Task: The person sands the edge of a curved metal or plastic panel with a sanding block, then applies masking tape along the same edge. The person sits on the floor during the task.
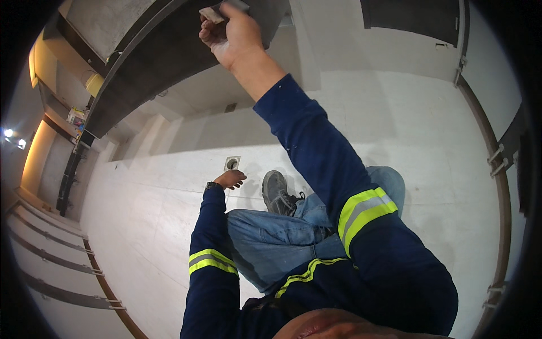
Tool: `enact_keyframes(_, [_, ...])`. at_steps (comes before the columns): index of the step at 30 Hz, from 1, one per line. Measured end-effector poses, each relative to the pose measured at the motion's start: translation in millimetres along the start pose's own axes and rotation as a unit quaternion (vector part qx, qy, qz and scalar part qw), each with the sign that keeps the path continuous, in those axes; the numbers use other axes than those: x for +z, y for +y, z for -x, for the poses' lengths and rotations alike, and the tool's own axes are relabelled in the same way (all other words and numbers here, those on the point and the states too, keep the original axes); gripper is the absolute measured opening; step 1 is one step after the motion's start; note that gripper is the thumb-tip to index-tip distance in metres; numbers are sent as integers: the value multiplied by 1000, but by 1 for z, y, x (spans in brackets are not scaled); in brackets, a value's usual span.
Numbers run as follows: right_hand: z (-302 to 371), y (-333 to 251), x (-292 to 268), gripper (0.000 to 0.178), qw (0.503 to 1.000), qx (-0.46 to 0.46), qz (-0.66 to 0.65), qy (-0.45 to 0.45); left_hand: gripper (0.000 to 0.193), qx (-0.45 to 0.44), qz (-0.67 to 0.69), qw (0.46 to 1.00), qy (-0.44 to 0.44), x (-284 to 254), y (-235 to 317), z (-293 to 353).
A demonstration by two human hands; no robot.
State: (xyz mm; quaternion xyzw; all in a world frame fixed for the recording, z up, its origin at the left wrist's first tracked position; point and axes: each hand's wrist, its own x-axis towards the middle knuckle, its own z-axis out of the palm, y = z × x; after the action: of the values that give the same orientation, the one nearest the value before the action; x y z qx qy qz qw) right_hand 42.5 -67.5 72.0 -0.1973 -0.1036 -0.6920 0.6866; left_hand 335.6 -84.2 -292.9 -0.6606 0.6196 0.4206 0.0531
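Closest to us we have a dark blue jacket, its sleeves ringed with yellow-and-grey bands, and blue jeans on bent legs, with a grey work shoe on the pale floor. Up and away from the body we stretch the right hand, its fingers and thumb pinching a pale flat piece – cloth or paper, we cannot tell. That piece is up by the upper edge of our view, in front of a long dark curved panel; whether it touches the panel we cannot make out. Lower down, our left hand, a dark band at its wrist, hangs loosely with half-curled fingers and grasps nothing. Just beyond it we see a small square drain with a round dark hole. Farther off, to the left, stand a yellow container and – farthest of all – two bright lights.
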Motion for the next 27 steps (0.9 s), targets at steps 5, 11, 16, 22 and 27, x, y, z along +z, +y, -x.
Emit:
enact_keyframes(5, [-2, -1, 5, 27, 1000, 5, 10, -10, 52, 16, -3, 1000, 6, 2, -1, 1])
enact_keyframes(11, [-5, 2, 3, 26, 994, 61, 53, 77, 52, 8, -5, 1000, 6, 2, -2, 1])
enact_keyframes(16, [-4, 1, 11, 24, 1000, -5, 2, -30, 52, 0, -4, 1000, 8, 1, 0, 2])
enact_keyframes(22, [25, 17, -16, 24, 986, 89, 96, 105, 52, 16, -7, 1000, 5, 1, 1, 5])
enact_keyframes(27, [9, 12, -23, 27, 999, -29, 2, -40, 53, -5, 3, 1000, 8, 2, -1, 2])
